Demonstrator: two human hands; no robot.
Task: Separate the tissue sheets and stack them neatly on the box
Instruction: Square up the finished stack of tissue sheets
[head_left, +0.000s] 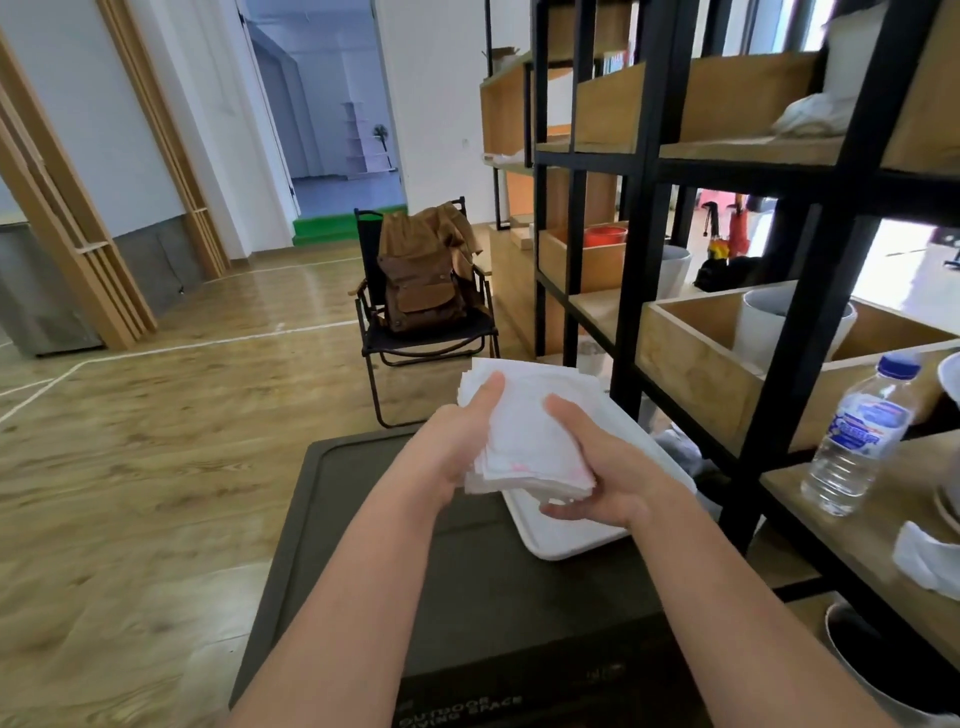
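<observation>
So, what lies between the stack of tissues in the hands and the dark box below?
In the head view, a white tray lies on the dark box, directly under the tissue stack that both hands hold.

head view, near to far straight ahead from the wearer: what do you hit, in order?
dark box → white tray → tissue stack, held by left hand and right hand → folding chair with brown backpack → doorway
</observation>
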